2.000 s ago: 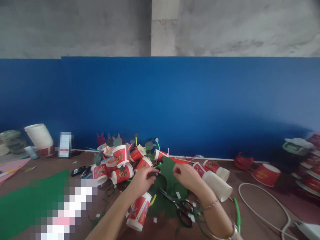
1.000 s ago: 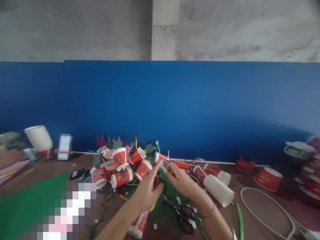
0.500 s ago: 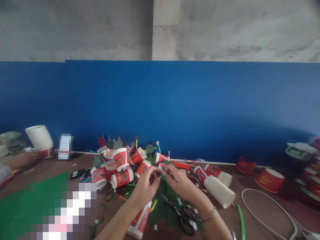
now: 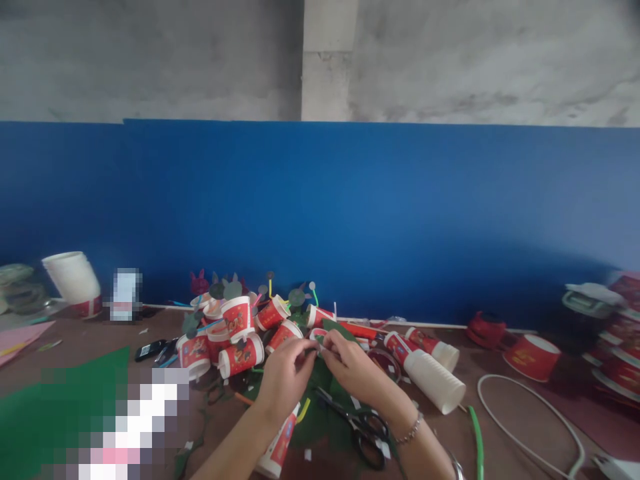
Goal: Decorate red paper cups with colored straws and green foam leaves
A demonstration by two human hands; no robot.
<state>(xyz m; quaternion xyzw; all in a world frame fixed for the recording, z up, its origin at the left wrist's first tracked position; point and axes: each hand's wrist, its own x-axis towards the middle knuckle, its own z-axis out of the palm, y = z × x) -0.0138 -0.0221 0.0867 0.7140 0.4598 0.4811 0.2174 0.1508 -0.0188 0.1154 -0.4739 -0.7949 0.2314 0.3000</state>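
Fingertips of my left hand [image 4: 291, 371] and my right hand [image 4: 346, 365] meet over the middle of the table, both pinched closed. Whatever is between them is too small and hidden to name. Behind them lies a red paper cup [image 4: 316, 333], partly covered by the fingers. Under my wrists is dark green paper [image 4: 320, 427], with black-handled scissors [image 4: 357, 425] lying below my right hand. Another red cup [image 4: 279, 445] with a yellow straw [image 4: 303, 411] rests beneath my left forearm.
Several red cups [image 4: 241, 355] with straws and paper animal heads are heaped at left. Stacked white cups [image 4: 434, 381] lie right, near a white cable loop [image 4: 530, 400] and a green straw [image 4: 477, 440]. Green sheets [image 4: 65, 393], a phone [image 4: 125, 293] and tape roll [image 4: 387, 363] are around.
My fingertips have drawn closer together, and the pale piece seen at them before is now mostly hidden. Another person's hand at the far left has gone from view. The view has shifted slightly.
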